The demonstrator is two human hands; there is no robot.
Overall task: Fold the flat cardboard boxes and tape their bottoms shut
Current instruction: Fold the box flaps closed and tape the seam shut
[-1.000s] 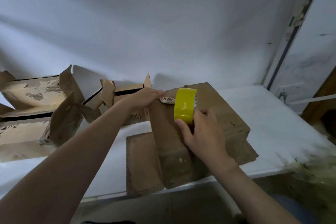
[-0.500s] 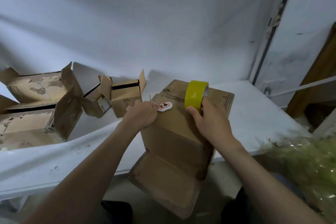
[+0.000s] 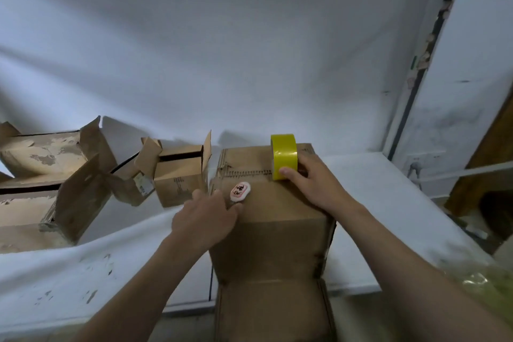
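Brown corrugated box (image 3: 272,230) stands at bench (image 3: 374,203) front edge, lower flap hanging past it. Its left top edge gripped by left hand (image 3: 204,219), fingers curled; right hand (image 3: 311,183) pinches glossy yellow tape roll (image 3: 283,155), upright on top. Rear left: open boxes (image 3: 180,175).

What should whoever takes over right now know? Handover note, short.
Left hand: grips the left top edge of the box, steadying it.
Right hand: holds the yellow tape roll upright on the box's top, near the flap seam.
The box stands on the white table at its near edge, one flap hanging down in front.
Done: box folded into shape, flaps closed on top.
To do: no yellow strip shows on the seam, so tape it. The other boxes lie open-flapped at left; their bottoms cannot be seen.
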